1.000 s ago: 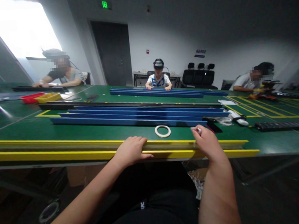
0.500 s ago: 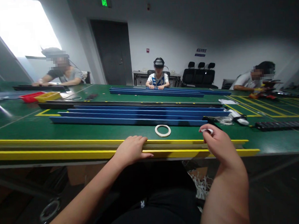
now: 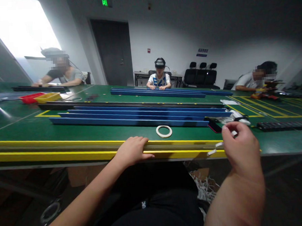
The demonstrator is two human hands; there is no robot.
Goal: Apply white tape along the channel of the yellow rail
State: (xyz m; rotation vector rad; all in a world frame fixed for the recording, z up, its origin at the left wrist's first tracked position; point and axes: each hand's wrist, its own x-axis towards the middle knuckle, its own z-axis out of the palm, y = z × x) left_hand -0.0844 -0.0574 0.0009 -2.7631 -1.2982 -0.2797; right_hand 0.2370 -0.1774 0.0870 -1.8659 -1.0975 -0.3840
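Note:
A long yellow channel rail [image 3: 74, 154] lies along the near edge of the green table. My left hand [image 3: 132, 150] grips it near the middle, fingers over the top and thumb on the near side. Above the rail's right end, my right hand [image 3: 240, 140] is closed in a pinch on a thin white strip [image 3: 219, 144]. That strip hangs down to the left across the rail; whether its far end is stuck there I cannot tell. Just beyond the rail, between my hands, a white tape roll [image 3: 163, 131] lies flat.
Several blue rails [image 3: 131, 120] and a black rail [image 3: 110, 103] lie farther back. A dark phone-like object [image 3: 213, 126] is near my right hand, a black slatted bar [image 3: 283, 125] right of it. Red [image 3: 31, 98] and yellow trays [image 3: 47, 98] stand left. Three people sit around the table.
My right hand has moved right and slightly toward me. More of the white strip now shows, trailing over the rail. My left hand has stayed in place.

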